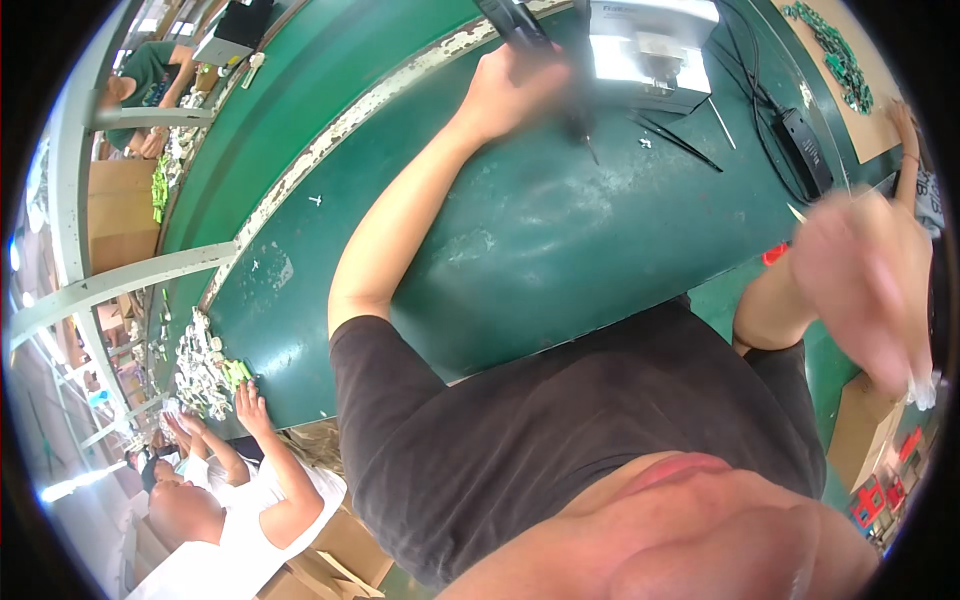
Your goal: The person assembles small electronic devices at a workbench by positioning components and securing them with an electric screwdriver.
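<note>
My left hand (512, 92) is closed around a black handheld tool (518, 28) with a thin pointed tip, like an electric screwdriver. Its tip hangs close above the green tabletop; motion blurs the lower part. Raised at the right, off the table's near edge, my right hand (860, 285) is smeared by motion. Its fingers look pressed together, with a small whitish translucent piece (922, 390) at their tips, whose kind I cannot make out. To the right of the tool, black tweezers (680, 142) and a tiny white part (645, 143) lie on the green table (520, 260).
A white boxy device (650, 55) stands at the back, beside a black power adapter (803, 150) with cables. Green pieces (835, 60) lie on a board at far right, near another person's arm (908, 150). At left, co-workers' hands reach a white-part pile (203, 370) beside a metal frame (120, 285).
</note>
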A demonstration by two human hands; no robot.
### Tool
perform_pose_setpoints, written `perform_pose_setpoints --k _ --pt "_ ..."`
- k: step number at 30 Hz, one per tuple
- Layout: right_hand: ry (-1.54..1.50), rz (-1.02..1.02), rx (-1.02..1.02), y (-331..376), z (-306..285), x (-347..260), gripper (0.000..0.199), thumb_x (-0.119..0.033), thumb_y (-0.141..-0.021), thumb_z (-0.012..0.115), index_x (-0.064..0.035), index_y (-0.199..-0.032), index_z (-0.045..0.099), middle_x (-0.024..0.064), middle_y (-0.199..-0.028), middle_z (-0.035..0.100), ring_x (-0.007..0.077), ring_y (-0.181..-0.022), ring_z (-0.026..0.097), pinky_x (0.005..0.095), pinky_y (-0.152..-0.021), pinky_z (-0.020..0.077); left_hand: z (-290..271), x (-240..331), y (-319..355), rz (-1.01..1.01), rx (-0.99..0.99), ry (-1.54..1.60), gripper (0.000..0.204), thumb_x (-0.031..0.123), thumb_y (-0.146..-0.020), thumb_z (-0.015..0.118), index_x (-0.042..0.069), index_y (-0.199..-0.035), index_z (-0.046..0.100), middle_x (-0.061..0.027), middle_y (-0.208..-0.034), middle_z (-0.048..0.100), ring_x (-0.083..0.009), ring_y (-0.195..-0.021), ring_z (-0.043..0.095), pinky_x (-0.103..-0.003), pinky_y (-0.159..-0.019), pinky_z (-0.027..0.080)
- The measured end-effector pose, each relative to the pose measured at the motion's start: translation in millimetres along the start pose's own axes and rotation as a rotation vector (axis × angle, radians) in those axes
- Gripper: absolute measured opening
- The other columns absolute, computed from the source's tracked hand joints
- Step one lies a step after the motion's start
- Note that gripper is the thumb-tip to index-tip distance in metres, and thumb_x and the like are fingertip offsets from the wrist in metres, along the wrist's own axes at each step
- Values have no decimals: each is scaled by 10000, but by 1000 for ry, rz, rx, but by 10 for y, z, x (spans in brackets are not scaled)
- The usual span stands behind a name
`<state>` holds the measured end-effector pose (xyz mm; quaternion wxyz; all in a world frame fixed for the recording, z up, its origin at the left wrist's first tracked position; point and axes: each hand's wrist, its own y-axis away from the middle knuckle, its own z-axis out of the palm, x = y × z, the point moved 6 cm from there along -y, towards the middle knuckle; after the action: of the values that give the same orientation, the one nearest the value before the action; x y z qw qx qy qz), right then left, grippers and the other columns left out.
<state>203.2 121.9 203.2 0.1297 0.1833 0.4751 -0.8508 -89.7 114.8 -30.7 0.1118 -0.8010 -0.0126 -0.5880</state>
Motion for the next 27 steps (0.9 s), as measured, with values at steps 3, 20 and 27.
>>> perform_pose_setpoints --k 3,20,27 --pt "399 244 -285 197 -211 475 252 -127 -969 543 24 -1147 639 207 -1053 680 317 -1030 659 452 -924 517 80 220 224 17 114 -15 428 274 -968 737 -28 -1218 565 -103 -1026 705 -171 -993 672 -339 -934 535" --pt "170 237 115 1088 -1092 964 805 -429 -967 722 60 -1490 355 120 -1036 611 216 -818 649 444 -792 583 -312 843 -39 251 160 -645 123 188 -904 730 67 -892 746 -74 -850 733 -260 -813 723 -365 -720 564" --pt "418 263 158 1255 -1393 484 767 -415 -958 720 137 -1410 440 106 -884 576 169 -648 570 313 -578 486 -1014 -10 -1080 377 343 -940 406 43 -854 686 42 -1256 627 -252 -1326 614 -436 -1219 580 -458 -1060 467"
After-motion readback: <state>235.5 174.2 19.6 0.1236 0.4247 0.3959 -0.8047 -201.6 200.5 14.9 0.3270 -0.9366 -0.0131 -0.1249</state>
